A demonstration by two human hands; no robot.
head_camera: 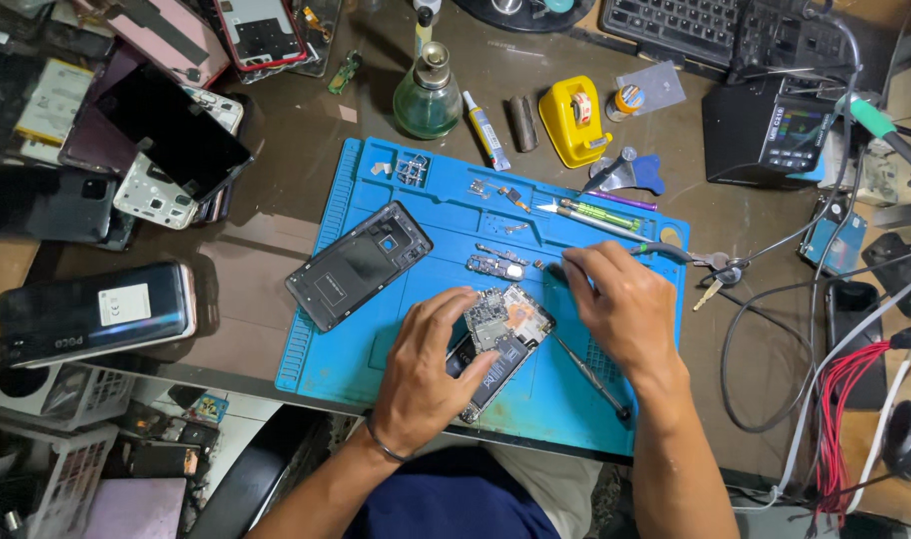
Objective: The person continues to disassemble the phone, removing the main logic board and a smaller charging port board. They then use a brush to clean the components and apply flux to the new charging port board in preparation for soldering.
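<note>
At the lower centre of the frame, the left hand curls over an opened phone lying on the blue mat, fingers pressing its edge. Just right, the right hand pinches a slim tool over the mat. A black back cover lies to the left of the phone.

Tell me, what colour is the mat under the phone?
Blue mat; the head view shows it.

A phone repair workshop: a blue silicone work mat, stacked dismantled phones, a soldering station, tweezers.
</note>
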